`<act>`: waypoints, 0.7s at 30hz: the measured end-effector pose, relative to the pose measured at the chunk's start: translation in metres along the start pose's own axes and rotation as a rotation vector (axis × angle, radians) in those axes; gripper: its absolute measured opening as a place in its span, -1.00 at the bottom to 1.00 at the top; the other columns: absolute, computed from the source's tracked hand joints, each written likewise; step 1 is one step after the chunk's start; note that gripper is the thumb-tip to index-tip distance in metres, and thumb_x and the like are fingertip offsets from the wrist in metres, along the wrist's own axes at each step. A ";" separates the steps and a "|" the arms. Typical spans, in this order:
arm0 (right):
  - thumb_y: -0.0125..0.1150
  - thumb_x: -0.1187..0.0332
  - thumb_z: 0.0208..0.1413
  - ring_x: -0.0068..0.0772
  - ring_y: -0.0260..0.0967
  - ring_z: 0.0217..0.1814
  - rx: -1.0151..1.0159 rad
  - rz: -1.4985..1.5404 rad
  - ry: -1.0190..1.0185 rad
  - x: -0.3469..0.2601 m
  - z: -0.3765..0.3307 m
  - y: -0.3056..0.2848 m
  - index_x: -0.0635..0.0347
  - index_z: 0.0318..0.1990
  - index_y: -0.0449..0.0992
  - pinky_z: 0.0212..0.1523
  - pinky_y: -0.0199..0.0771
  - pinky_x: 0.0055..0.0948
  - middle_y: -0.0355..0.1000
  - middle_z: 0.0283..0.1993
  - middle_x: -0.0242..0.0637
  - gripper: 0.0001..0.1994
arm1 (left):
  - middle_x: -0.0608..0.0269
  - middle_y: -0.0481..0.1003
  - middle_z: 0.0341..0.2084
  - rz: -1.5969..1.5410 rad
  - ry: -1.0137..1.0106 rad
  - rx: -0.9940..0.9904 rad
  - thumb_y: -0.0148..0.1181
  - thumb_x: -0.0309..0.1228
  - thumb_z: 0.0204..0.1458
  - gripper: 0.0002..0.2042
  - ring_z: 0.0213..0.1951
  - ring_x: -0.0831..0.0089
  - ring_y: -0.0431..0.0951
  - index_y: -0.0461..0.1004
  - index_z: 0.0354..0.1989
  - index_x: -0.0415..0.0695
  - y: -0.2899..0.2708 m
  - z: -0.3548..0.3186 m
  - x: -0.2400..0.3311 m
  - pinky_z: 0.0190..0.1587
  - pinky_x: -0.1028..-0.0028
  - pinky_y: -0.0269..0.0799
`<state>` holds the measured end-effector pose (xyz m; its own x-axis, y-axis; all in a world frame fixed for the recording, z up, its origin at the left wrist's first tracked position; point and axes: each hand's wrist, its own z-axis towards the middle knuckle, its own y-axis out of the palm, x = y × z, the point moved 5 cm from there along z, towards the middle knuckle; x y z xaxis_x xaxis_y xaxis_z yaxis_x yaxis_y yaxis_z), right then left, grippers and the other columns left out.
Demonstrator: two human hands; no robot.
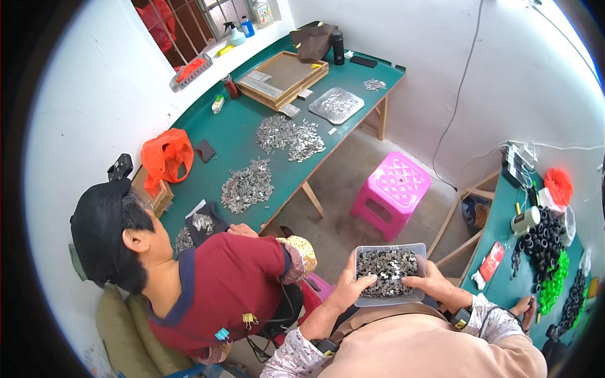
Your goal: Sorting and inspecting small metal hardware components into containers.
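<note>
I hold a clear rectangular plastic tray [362,300] full of small grey metal parts in front of my chest. My left hand [348,285] grips its left side, thumb over the rim. My right hand [430,281] grips its right side. Both forearms, in floral sleeves with a wrist device on each, come up from the lower edge. A person in a dark red top and black cap [189,271] sits just left of me at a green table [239,135], one hand near the table's edge.
Several heaps of metal parts [249,184] lie on the green table, with a wooden tray [285,77], a metal tray [336,104] and an orange bag [166,155]. A pink stool [392,189] stands on the floor. A second green table [510,277] at right carries black rings and green pieces.
</note>
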<state>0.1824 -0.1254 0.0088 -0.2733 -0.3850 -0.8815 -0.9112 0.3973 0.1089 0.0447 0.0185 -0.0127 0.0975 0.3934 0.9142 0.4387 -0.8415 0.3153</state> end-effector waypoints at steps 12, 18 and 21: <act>0.29 0.42 0.00 -0.39 0.33 0.07 -0.131 -0.133 0.041 -0.068 0.158 -0.031 0.38 0.15 0.25 0.14 0.31 -0.38 0.40 0.04 -0.16 -0.45 | 0.17 0.40 -0.02 -0.250 -0.070 0.255 0.13 -0.58 -0.02 -0.45 0.00 0.43 0.42 0.13 0.20 -0.22 -0.069 0.102 0.037 0.09 0.42 0.31; 0.32 0.36 -0.03 -0.34 0.32 0.11 -0.199 -0.173 0.030 -0.108 0.226 -0.069 0.34 0.17 0.22 0.16 0.30 -0.35 0.40 0.05 -0.12 -0.39 | 0.17 0.41 -0.03 -0.334 -0.040 0.336 0.13 -0.59 -0.04 -0.46 0.01 0.42 0.42 0.17 0.18 -0.21 -0.083 0.172 0.063 0.10 0.41 0.30; 0.32 0.35 -0.03 -0.33 0.33 0.11 -0.200 -0.224 -0.001 -0.125 0.252 -0.090 0.34 0.17 0.22 0.16 0.30 -0.33 0.40 0.04 -0.11 -0.39 | 0.18 0.41 -0.02 -0.345 -0.043 0.371 0.12 -0.59 -0.04 -0.45 0.01 0.41 0.42 0.17 0.19 -0.22 -0.085 0.203 0.073 0.12 0.40 0.29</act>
<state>0.3764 0.0968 -0.0068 -0.0579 -0.4436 -0.8943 -0.9915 0.1299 -0.0002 0.1957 0.1940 -0.0243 -0.0757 0.6467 0.7590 0.7388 -0.4749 0.4782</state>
